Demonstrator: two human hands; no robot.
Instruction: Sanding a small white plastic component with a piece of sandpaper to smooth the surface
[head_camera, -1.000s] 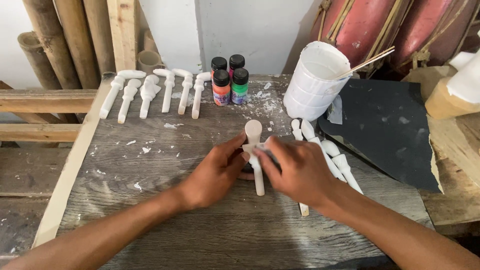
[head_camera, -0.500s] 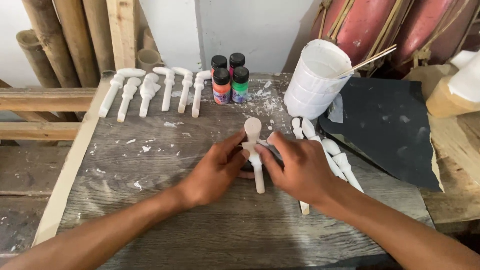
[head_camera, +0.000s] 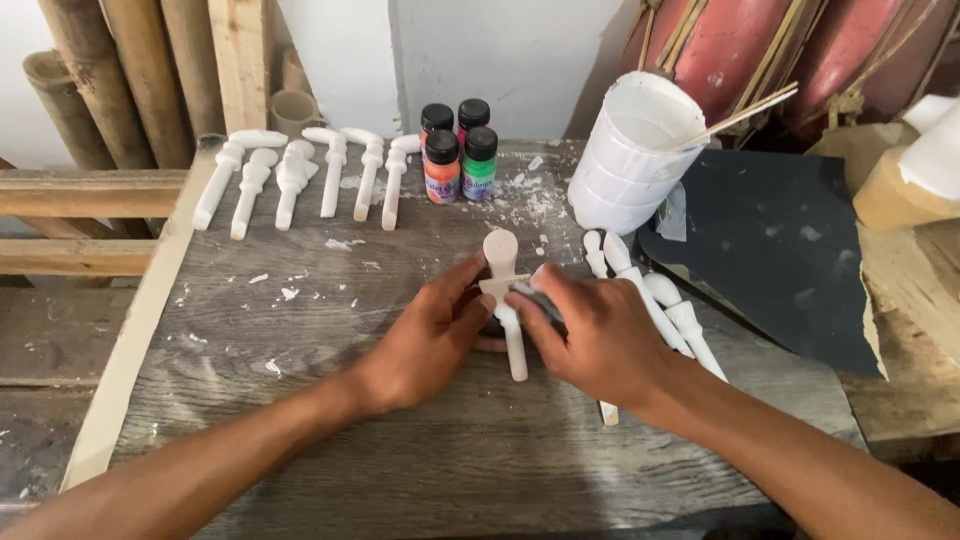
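Observation:
A small pale figure (head_camera: 503, 262) with a round head and a thin stem lies on the grey wooden table (head_camera: 300, 400) at the centre. My left hand (head_camera: 430, 335) pinches its body from the left. From the right, my right hand (head_camera: 590, 335) presses a small dark grey piece (head_camera: 533, 298), which looks like sandpaper, against the figure's side. Both hands rest low on the table top.
Several white figures (head_camera: 300, 180) lie in a row at the back left; more (head_camera: 655, 300) lie right of my hands. Small paint bottles (head_camera: 458, 150) stand at the back. A white bucket (head_camera: 630, 155) with a stick, a dark sheet (head_camera: 780, 250) and bamboo poles (head_camera: 120, 80) surround the table.
My right hand has shifted slightly along the figure with the dark piece; the left hand keeps its hold. The figure stays in the same spot.

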